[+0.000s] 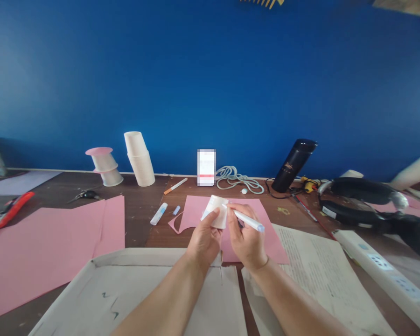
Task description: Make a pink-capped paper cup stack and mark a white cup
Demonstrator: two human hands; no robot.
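Note:
My left hand (206, 238) is closed around a small white paper cup (215, 208), tilted on its side. In my right hand (248, 240) a white marker (247, 219) with a pale blue end is gripped like a pen. Its tip is at the cup's right side; whether it touches I cannot tell. Under both hands lies a sheet of pink paper (266, 233) with a curved cut at its left edge. A small blue cap (176, 210) and a white-and-blue tube (158, 213) lie left of that sheet.
Stacked white cups (140, 161) and cups with pink discs (104, 161) stand by the blue wall. A black flask (294, 165) leans at right, near headphones (364, 200) and a power strip (381, 266). Pink sheets (56, 247) and a red-handled cutter (16, 210) lie left.

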